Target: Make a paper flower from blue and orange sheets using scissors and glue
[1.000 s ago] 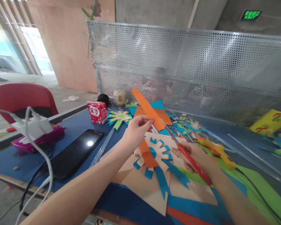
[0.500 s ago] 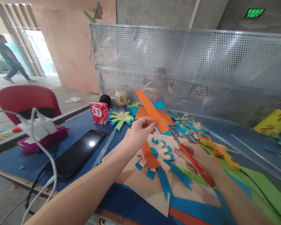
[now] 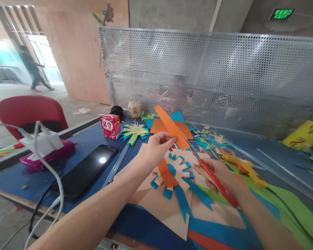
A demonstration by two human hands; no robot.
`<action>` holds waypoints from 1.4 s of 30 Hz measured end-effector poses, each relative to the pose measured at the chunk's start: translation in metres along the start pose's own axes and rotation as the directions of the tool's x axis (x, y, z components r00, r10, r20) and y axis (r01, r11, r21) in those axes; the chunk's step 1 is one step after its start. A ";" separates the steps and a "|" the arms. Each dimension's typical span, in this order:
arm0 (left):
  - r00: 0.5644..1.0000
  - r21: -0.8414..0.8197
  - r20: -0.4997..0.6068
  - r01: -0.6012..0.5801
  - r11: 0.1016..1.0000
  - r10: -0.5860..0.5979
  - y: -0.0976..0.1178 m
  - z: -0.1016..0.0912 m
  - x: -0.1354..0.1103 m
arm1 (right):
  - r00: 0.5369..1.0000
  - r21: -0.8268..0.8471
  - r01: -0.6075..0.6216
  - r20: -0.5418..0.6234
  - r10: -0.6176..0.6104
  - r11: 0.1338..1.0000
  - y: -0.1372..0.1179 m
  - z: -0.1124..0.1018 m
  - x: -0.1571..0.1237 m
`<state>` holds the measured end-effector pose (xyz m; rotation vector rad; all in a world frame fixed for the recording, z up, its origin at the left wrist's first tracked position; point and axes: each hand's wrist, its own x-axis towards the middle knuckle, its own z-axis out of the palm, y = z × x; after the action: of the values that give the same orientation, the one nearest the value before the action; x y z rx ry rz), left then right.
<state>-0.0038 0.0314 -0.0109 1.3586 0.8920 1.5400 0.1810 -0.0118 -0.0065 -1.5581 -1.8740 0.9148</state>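
Note:
My left hand pinches a strip of orange paper that slants up and away over the table. My right hand is wrapped round the red handles of a pair of scissors, and their blades meet the strip's right edge. Below both hands lies a rosette of blue and tan paper with two blue tails, resting on tan sheets. Another orange strip lies across the rosette's left side. Whether the blades are fully closed is hard to make out.
To the left are a black phone, a white charger with cables and a red-pink box. A finished-looking green rosette lies beyond. On the right are a yellow glue gun and paper scraps. A perforated metal screen stands behind.
The far end of the orange strip has dipped slightly and shifted right. Both hands stay almost in place. In the background, a walking person has moved to the right.

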 end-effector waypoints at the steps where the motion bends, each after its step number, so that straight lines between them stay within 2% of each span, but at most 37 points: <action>1: 1.000 -0.003 0.008 -0.002 1.000 0.002 0.000 0.000 0.000 | 1.000 -0.007 -0.005 0.014 0.005 1.000 0.000 0.000 0.000; 12: 1.000 -0.011 0.018 0.021 1.000 -0.021 -0.001 0.000 0.001 | 0.998 -0.063 -0.057 0.029 0.059 0.996 -0.001 0.001 -0.001; 20: 0.995 -0.009 0.074 0.061 0.998 -0.061 -0.004 0.002 -0.004 | 0.996 0.043 -0.070 0.056 0.067 0.997 0.000 0.002 0.001; 31: 0.993 0.020 0.087 0.081 0.997 -0.082 -0.001 0.003 -0.004 | 0.998 -0.055 -0.052 0.020 0.053 0.997 0.003 0.003 0.001; 37: 0.995 -0.013 -0.011 0.095 0.995 -0.096 0.001 0.003 -0.001 | 0.997 -0.098 -0.077 0.000 0.077 0.992 0.000 0.002 0.001; 42: 0.996 0.001 0.003 0.084 0.996 -0.084 -0.001 0.002 0.000 | 0.997 -0.099 -0.070 0.026 0.073 0.993 0.001 0.003 0.002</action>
<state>-0.0015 0.0317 -0.0116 1.3075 0.9367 1.4731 0.1792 -0.0101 -0.0092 -1.6883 -1.9206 0.8936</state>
